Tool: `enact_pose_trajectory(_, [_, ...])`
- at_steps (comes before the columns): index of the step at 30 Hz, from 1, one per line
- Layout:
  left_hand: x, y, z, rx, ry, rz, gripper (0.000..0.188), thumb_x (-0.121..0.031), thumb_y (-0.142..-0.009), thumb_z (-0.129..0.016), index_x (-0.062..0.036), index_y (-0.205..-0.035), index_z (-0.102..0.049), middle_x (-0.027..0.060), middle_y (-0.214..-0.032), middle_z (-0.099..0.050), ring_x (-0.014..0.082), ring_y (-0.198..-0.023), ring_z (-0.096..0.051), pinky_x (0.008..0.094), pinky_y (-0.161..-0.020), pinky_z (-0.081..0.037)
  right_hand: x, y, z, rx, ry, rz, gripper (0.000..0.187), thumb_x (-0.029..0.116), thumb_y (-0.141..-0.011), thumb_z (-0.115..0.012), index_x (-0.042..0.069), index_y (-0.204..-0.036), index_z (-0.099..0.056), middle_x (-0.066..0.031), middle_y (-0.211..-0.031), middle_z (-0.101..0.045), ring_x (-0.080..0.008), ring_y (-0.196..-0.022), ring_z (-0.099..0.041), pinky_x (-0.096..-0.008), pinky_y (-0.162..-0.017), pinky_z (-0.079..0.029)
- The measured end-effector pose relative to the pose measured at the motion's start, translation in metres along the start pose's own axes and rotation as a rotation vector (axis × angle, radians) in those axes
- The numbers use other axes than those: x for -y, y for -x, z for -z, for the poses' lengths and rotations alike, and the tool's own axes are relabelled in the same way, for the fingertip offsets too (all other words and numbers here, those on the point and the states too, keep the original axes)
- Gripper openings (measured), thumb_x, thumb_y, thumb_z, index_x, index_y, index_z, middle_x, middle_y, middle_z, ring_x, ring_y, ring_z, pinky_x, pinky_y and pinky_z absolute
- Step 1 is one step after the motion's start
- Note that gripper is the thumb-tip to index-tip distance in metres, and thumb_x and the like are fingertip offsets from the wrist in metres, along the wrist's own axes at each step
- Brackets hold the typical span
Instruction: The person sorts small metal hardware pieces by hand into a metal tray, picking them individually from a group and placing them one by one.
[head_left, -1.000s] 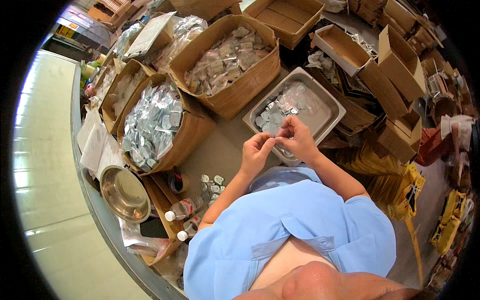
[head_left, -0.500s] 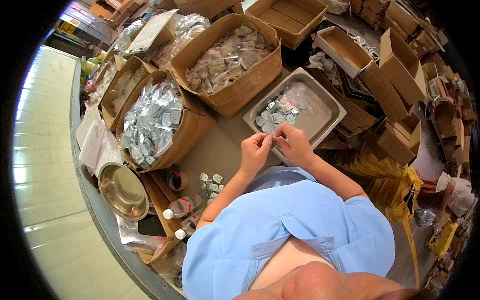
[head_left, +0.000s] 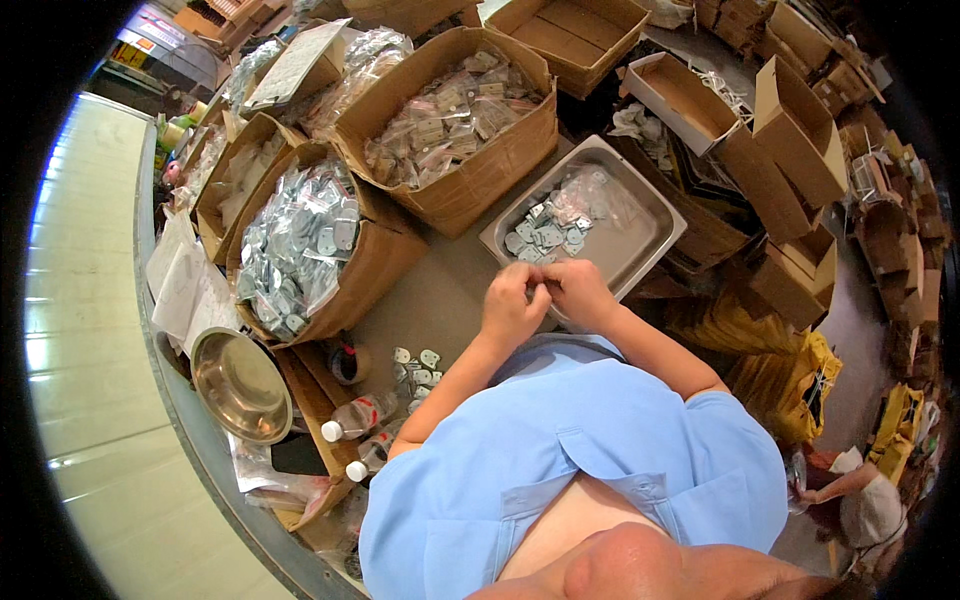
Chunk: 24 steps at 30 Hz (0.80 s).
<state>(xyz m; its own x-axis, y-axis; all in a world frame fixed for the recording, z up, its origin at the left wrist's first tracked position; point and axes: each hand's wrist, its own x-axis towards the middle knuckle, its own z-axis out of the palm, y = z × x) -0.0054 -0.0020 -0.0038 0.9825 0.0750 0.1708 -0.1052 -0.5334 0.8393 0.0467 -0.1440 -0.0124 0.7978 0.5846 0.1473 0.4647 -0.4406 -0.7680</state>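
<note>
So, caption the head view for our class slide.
Left hand and right hand together by a metal tray of silvery pieces.

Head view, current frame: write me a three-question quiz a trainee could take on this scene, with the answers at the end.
1. True or false: the left hand and right hand are held close together.
2. What lies in the rectangular metal tray? A) folded papers B) flat metal pieces C) cardboard boxes
3. Fill in: the two clear bottles have ____ caps.

Key: 1. True; 2. B; 3. white
</note>
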Motion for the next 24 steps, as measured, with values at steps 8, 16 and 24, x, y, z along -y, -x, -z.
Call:
enact_pose_trajectory(8, [0.042, 0.024, -0.012, 0.078, -0.244, -0.069, 0.045, -0.003, -0.067, -0.063, -0.0039, -0.112, -0.052, 0.0115, -0.092, -0.060, 0.0285, -0.091, -0.056, 0.0421, -0.090, -0.037, -0.009, -0.002, -0.005, 0.245, -0.126, 0.035, 0.019, 0.019, -0.078, -0.062, 0.006, -0.091, -0.067, -0.0178, -0.080, -0.061, -0.0322, -0.074, -0.059, -0.0375, -0.073, -0.047])
enact_pose_trajectory(16, [0.064, 0.026, -0.005, 0.097, 0.142, 0.302, 0.046, -0.012, -0.070, -0.071, -0.0048, -0.112, -0.052, 0.0058, -0.079, -0.061, 0.0173, -0.069, -0.058, 0.0311, -0.063, -0.048, -0.099, -0.052, -0.012, 0.157, 0.250, -0.297, 0.031, 0.009, -0.076, -0.064, 0.004, -0.106, -0.063, -0.0174, -0.100, -0.064, -0.0338, -0.094, -0.061, -0.0414, -0.078, -0.048])
enact_pose_trajectory(24, [0.081, 0.025, -0.019, 0.214, 0.302, 0.328, 0.048, -0.007, -0.072, -0.072, -0.0015, -0.114, -0.050, 0.0002, -0.081, -0.056, 0.0086, -0.072, -0.051, 0.0242, -0.066, -0.044, -0.113, -0.073, -0.024, 0.345, 0.435, -0.059, 0.034, 0.005, -0.071, -0.066, 0.004, -0.102, -0.053, -0.0200, -0.105, -0.057, -0.0375, -0.093, -0.059, -0.0428, -0.078, -0.049])
